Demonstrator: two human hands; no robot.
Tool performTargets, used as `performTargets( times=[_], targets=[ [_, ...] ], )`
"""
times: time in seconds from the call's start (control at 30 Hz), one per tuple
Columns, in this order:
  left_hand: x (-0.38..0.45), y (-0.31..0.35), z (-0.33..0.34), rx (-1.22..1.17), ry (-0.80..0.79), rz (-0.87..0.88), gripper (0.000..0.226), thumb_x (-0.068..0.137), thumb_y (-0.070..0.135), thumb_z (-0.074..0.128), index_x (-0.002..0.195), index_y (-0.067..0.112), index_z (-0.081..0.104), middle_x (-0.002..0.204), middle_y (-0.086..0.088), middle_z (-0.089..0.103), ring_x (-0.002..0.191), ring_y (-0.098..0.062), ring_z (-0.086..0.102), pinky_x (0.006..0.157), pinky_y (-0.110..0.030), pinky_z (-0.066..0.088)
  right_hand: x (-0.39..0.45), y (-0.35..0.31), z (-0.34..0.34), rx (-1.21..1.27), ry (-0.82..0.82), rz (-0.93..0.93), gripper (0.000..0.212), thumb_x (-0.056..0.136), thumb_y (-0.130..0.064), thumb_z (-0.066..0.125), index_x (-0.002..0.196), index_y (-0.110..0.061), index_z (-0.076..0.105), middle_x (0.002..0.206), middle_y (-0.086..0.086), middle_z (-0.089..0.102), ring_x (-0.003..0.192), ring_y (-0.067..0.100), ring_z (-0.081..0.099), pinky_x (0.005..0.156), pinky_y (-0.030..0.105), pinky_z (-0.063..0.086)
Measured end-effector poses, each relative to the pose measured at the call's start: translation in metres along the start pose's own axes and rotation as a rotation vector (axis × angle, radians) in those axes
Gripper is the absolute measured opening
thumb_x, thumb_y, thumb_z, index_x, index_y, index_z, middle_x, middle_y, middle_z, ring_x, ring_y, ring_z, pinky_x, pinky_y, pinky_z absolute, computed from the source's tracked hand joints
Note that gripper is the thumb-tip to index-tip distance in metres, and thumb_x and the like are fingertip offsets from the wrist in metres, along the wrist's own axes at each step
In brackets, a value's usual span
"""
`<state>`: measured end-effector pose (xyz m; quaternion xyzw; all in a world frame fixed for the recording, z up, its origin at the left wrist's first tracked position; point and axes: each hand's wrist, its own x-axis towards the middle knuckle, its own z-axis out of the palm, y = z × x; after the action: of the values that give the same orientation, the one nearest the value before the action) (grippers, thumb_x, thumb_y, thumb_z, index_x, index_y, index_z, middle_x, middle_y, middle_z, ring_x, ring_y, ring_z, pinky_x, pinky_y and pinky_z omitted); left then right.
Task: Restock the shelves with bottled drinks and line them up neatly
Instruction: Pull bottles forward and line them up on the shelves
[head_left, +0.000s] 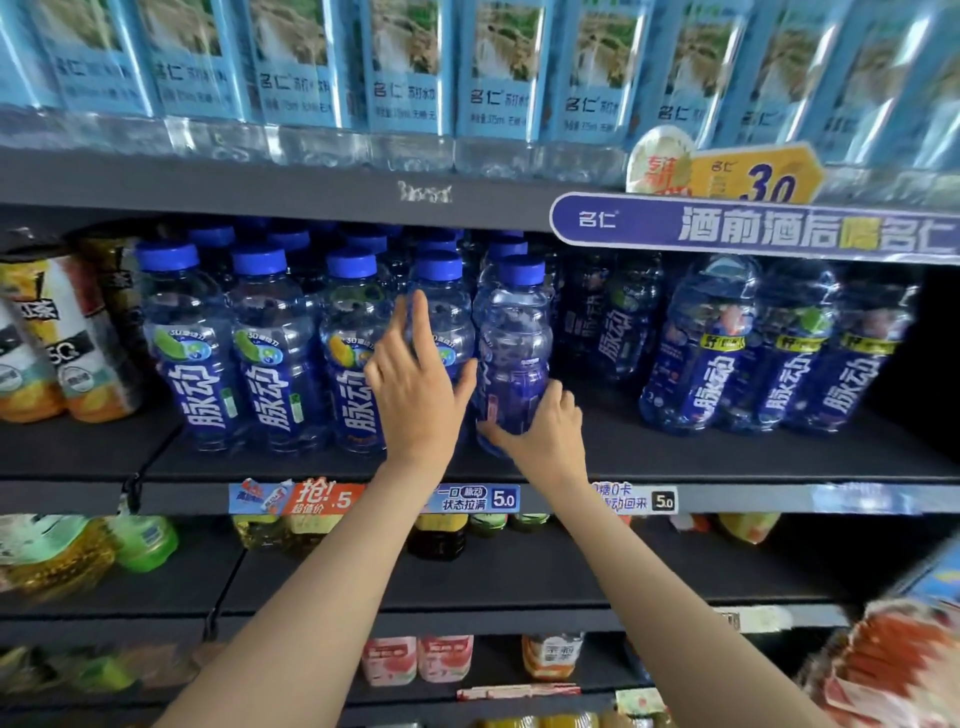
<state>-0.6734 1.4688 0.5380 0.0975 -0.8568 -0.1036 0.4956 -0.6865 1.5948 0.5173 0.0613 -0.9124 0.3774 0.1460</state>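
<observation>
On the middle shelf (597, 462) stands a row of blue-capped blue drink bottles (270, 353). My right hand (540, 431) grips the lower part of one blue bottle (514, 338) at the row's right end, its label turned away. My left hand (415, 389) lies with straight fingers against the neighbouring bottle (441, 291) just left of it. More blue bottles (727, 358) stand further right, past a gap on the shelf.
Light-blue labelled water bottles (498, 67) fill the shelf above. Orange and black drinks (57, 343) stand at the left. Price tags (467, 498) run along the shelf edge. Lower shelves hold green, yellow and pink drinks (415, 657). A red packet (893, 670) shows at bottom right.
</observation>
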Motion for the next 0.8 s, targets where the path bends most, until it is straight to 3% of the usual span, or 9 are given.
performTargets(
  times=[0.17, 0.33, 0.47, 0.57, 0.8],
  targets=[
    [0.0, 0.0, 0.001, -0.004, 0.0, 0.014, 0.077, 0.078, 0.045, 0.057, 0.137, 0.005, 0.028, 0.131, -0.02, 0.05, 0.113, -0.034, 0.055, 0.088, -0.041, 0.046, -0.004, -0.003, 0.007, -0.003, 0.034, 0.0, 0.066, 0.073, -0.044, 0.074, 0.116, -0.005, 0.041, 0.117, 0.007, 0.045, 0.113, 0.023, 0.04, 0.079, 0.028, 0.039],
    [0.0, 0.001, 0.003, -0.009, -0.003, 0.012, 0.078, 0.078, 0.044, 0.058, 0.138, 0.005, 0.026, 0.132, -0.021, 0.049, 0.113, -0.035, 0.054, 0.088, -0.043, 0.046, 0.004, 0.01, -0.006, 0.205, -0.157, -0.023, 0.055, 0.07, -0.028, 0.077, 0.107, -0.014, 0.038, 0.103, 0.001, 0.051, 0.104, 0.022, 0.05, 0.081, 0.028, 0.042],
    [0.0, 0.001, 0.003, 0.0, -0.004, 0.005, 0.078, 0.077, 0.041, 0.058, 0.137, 0.004, 0.027, 0.132, -0.021, 0.049, 0.113, -0.035, 0.054, 0.088, -0.043, 0.046, 0.008, 0.017, -0.015, 0.343, -0.294, 0.006, 0.06, 0.074, -0.015, 0.075, 0.122, -0.013, 0.038, 0.105, -0.004, 0.056, 0.096, 0.013, 0.056, 0.087, 0.028, 0.046],
    [0.0, 0.001, 0.002, 0.003, -0.011, 0.003, 0.078, 0.077, 0.042, 0.058, 0.138, 0.005, 0.026, 0.132, -0.021, 0.049, 0.114, -0.034, 0.053, 0.089, -0.043, 0.045, 0.015, 0.025, -0.019, 0.441, -0.4, 0.039, 0.056, 0.075, -0.008, 0.073, 0.122, -0.015, 0.043, 0.112, -0.002, 0.06, 0.101, 0.013, 0.058, 0.096, 0.035, 0.047],
    [0.0, 0.004, -0.001, -0.001, -0.04, -0.017, 0.077, 0.079, 0.043, 0.057, 0.139, 0.006, 0.025, 0.133, -0.02, 0.048, 0.116, -0.034, 0.052, 0.09, -0.043, 0.045, 0.021, 0.034, -0.016, 0.406, -0.389, 0.022, 0.038, 0.078, -0.016, 0.071, 0.11, -0.026, 0.055, 0.121, 0.006, 0.053, 0.105, 0.017, 0.056, 0.095, 0.033, 0.045]
  ],
)
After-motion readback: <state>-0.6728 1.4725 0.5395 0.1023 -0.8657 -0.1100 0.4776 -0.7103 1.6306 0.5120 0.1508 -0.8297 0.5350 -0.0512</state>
